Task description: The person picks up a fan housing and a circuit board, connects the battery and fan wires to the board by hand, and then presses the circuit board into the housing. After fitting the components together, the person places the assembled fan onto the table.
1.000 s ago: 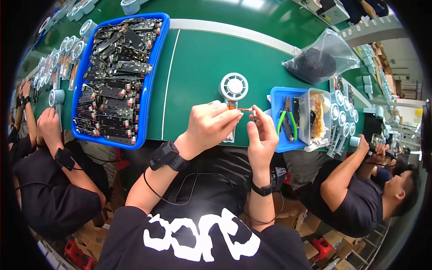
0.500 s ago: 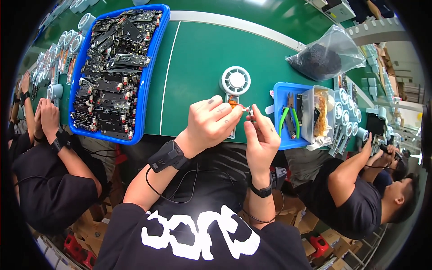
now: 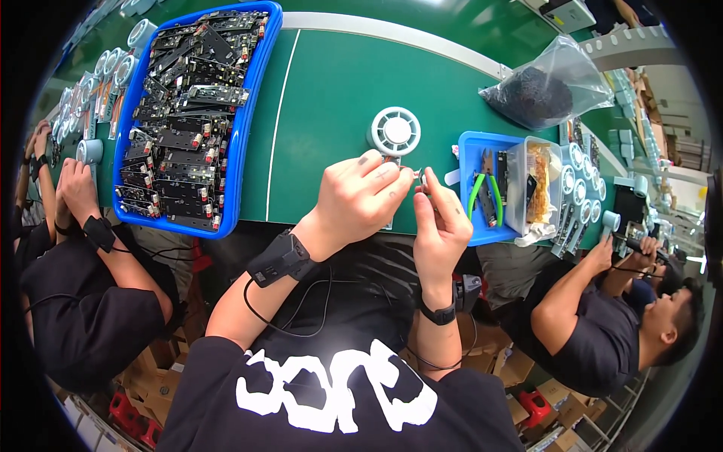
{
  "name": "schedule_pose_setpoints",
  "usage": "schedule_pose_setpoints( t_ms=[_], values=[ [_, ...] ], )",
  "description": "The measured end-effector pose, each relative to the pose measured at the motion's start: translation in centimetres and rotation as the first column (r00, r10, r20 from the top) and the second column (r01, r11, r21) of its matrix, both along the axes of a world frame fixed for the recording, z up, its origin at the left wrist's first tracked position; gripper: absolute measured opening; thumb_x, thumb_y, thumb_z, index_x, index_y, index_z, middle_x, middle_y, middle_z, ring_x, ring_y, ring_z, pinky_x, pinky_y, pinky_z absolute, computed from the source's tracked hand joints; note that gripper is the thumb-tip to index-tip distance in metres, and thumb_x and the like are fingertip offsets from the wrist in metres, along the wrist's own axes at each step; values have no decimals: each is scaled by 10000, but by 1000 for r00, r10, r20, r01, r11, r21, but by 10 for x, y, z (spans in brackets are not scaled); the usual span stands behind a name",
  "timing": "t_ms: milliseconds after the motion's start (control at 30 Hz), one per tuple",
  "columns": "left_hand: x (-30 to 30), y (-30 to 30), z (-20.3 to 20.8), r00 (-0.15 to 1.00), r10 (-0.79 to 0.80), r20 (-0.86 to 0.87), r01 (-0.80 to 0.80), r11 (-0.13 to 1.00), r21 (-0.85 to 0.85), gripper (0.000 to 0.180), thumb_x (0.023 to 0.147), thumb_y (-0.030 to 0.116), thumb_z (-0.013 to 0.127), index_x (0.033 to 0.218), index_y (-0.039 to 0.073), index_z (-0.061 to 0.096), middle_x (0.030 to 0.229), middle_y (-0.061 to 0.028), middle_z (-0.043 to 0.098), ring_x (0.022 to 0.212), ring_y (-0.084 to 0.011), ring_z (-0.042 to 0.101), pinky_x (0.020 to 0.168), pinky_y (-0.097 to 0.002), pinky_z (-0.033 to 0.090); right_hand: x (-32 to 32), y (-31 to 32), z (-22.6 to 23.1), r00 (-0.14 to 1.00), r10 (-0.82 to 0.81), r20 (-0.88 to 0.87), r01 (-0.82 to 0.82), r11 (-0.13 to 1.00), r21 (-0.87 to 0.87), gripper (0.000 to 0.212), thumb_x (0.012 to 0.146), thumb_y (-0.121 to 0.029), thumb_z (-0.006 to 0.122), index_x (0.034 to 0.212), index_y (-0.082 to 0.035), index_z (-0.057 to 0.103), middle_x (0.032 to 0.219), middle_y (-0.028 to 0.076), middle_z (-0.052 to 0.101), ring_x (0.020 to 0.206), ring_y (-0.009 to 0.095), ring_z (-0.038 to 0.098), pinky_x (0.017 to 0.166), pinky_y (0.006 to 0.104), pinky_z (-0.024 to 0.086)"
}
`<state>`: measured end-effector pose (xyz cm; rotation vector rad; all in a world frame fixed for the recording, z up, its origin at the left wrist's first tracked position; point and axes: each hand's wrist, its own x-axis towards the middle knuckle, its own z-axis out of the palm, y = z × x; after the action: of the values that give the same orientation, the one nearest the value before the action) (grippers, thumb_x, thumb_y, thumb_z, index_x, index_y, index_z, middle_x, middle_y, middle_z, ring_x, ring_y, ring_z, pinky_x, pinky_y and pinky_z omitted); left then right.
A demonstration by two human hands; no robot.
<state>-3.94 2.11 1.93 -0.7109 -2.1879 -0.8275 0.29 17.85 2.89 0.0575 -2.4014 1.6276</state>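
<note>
A pale blue handheld fan [image 3: 395,132] lies on the green table with its round grille up. My left hand [image 3: 361,196] is closed over its handle, most of which is hidden. The fingertips of that hand pinch a thin wire beside the fan, partly covered by the fingers. Close to its right, my right hand [image 3: 438,233] is closed in a pinch on a small shiny metal piece [image 3: 423,179], whose kind I cannot make out. The two sets of fingertips nearly meet.
At left stands a blue crate [image 3: 245,143] full of black circuit boards. On the right, a blue tray [image 3: 468,192] holds green-handled cutters [image 3: 493,197] beside a clear box [image 3: 553,188]. Behind it lies a plastic bag [image 3: 546,90]. More fans [image 3: 578,197] and co-workers flank me.
My left hand has shifted slightly right and up, covering more of the orange wires below the fan head. My right fingertips remain close by. The co-worker at right has moved their arms.
</note>
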Motion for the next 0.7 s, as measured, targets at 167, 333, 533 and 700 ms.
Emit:
schedule_pose_setpoints(
  t_ms=[167, 333, 533, 700],
  values=[
    [0, 3, 1, 998, -27, 58, 26, 999, 20, 146, 741, 77, 722, 879, 51, 685, 737, -9, 565, 681, -180, 589, 497, -300, 445, 2, 5, 2, 996, -2, 91, 15, 990, -140, 331, 970, 19, 628, 1295, 0, 687, 1025, 66, 715, 738, 63, 569, 628, 203, 450],
    [2, 3, 6, 998, 8, 58, -7, 1000, -15, 110, 749, 82, 704, 853, 66, 672, 746, -12, 571, 723, -187, 613, 513, -303, 471, 4, 2, 2, 997, -9, 74, 16, 995, -94, 328, 977, 8, 624, 1299, -1, 684, 1011, 68, 719, 707, 57, 548, 611, 197, 437],
    [4, 3, 9, 991, -20, 132, 27, 998, -49, 114, 741, 56, 716, 846, 61, 674, 750, -16, 578, 718, -194, 602, 522, -309, 478, 5, 3, 4, 990, -19, 141, 39, 990, -139, 323, 974, 8, 631, 1290, -6, 692, 1006, 63, 716, 720, 59, 561, 619, 202, 445],
    [2, 3, 5, 986, -27, 166, 32, 999, -29, 107, 738, 52, 714, 834, 54, 666, 753, -18, 578, 719, -193, 601, 525, -314, 482, 3, 2, 6, 991, -21, 129, 33, 996, -88, 325, 963, 17, 645, 1283, -5, 697, 989, 55, 708, 751, 66, 581, 645, 206, 459]
  ],
)
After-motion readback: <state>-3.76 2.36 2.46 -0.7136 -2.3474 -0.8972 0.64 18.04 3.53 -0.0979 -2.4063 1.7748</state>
